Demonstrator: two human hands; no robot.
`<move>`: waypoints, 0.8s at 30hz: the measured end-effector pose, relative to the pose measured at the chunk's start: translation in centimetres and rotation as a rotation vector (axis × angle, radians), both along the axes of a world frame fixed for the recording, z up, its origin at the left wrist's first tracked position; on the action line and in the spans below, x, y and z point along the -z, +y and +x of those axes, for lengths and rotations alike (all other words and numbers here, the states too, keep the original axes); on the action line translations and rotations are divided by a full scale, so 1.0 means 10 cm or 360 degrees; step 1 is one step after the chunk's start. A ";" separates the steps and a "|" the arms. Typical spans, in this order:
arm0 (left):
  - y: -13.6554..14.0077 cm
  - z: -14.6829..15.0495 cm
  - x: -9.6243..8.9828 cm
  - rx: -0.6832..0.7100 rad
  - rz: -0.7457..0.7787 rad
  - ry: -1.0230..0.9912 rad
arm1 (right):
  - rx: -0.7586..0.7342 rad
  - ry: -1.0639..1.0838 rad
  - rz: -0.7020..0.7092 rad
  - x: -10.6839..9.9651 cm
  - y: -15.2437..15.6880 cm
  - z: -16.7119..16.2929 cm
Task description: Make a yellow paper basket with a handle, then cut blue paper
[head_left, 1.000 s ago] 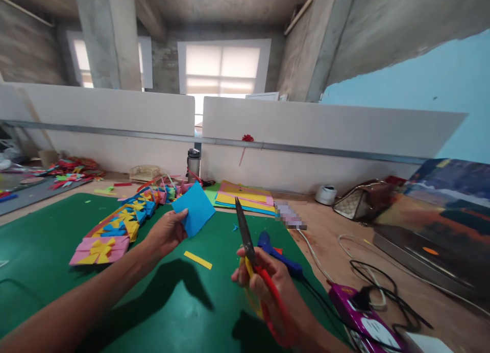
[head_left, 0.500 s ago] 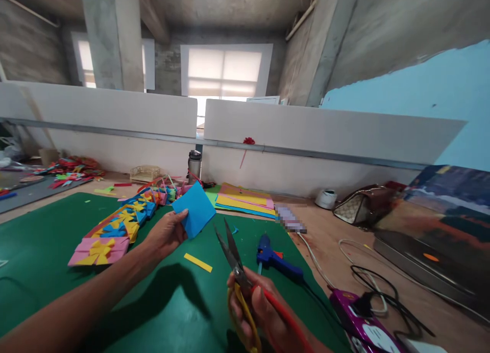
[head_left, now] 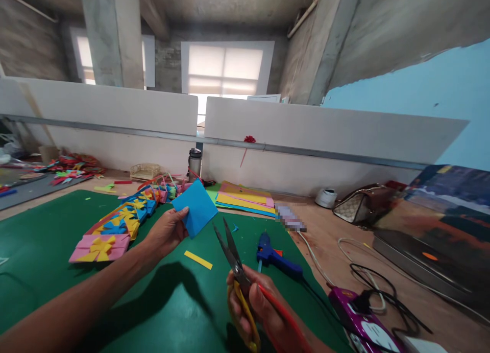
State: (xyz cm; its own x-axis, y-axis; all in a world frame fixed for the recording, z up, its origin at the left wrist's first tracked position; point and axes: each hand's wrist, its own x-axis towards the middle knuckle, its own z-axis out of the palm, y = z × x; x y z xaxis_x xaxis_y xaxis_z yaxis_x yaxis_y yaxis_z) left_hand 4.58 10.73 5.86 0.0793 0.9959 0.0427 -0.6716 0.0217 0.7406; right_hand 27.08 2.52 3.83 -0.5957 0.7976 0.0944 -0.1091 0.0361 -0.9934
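My left hand (head_left: 171, 230) pinches a square sheet of blue paper (head_left: 197, 208) at its lower left edge, thumb on top, and holds it above the green mat (head_left: 161, 302). In my right hand (head_left: 264, 297) is a pair of scissors (head_left: 233, 251) with one yellow and one red handle. Their blades are parted and point up toward the paper, apart from it. A yellow paper strip (head_left: 198, 260) lies on the mat between the hands. Left of my left hand stands a row of folded paper pieces (head_left: 126, 217) with yellow and blue bows, a pink one (head_left: 100, 248) nearest.
A blue glue gun (head_left: 277, 257) lies right of the scissors, its cord running to a purple power strip (head_left: 362, 317). Stacked coloured paper (head_left: 245, 198) and a bottle (head_left: 195, 164) stand behind. Farther right are a bag (head_left: 358, 204), loose cables and a dark case (head_left: 429, 266).
Almost nothing differs. The blue paper has tilted very slightly in my left hand, and the view has shifted a little. The scissors stay parted.
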 end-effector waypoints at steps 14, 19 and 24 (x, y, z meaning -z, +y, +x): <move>0.00 0.00 0.01 -0.0002 -0.0012 0.0011 | -0.0001 -0.0024 -0.0035 -0.02 0.00 0.00; 0.00 0.00 0.02 0.0012 0.0018 0.0021 | -0.0100 -0.0091 0.0005 -0.01 0.09 0.03; -0.01 0.01 0.03 0.0012 0.0011 0.0081 | -0.0073 -0.0074 0.0029 0.01 0.11 0.03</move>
